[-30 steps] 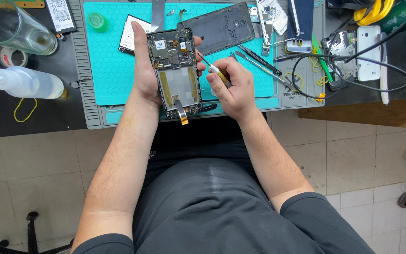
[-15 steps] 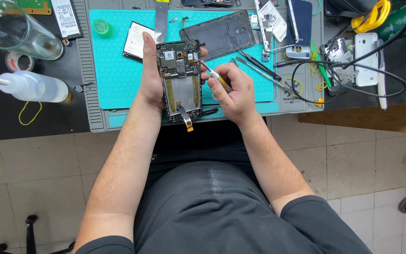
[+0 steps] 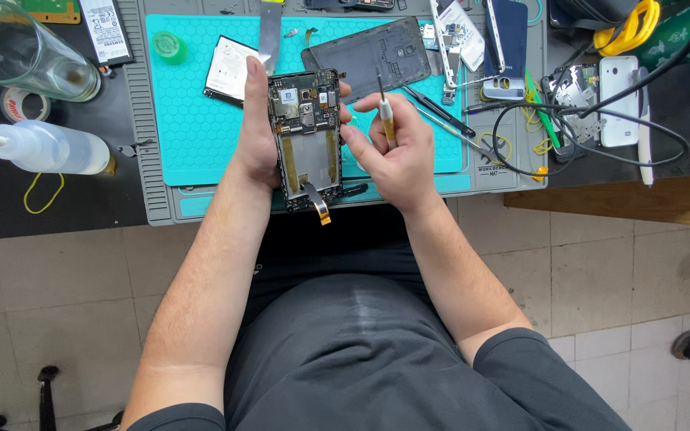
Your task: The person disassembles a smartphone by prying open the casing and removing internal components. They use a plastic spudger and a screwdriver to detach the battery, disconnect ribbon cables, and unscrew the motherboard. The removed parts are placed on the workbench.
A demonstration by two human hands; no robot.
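— What is the left hand [image 3: 255,144] doing?

— It is wrapping around the opened phone [image 3: 307,137], thumb on the left edge and fingertips peeking out on the right. It is holding the phone up over the near edge of the teal mat [image 3: 189,128].

— And the right hand [image 3: 393,152]?

— It is curling closed around a small screwdriver [image 3: 385,121], just right of the phone. The tip is pointing to the far side and is not touching the phone.

— What is lying nearby?

— A grey back cover [image 3: 373,56] is resting farther away on the mat, and tweezers [image 3: 439,112] are lying to the right.

Opened phone [image 3: 307,140] (left hand [image 3: 259,140]), screwdriver [image 3: 386,120]
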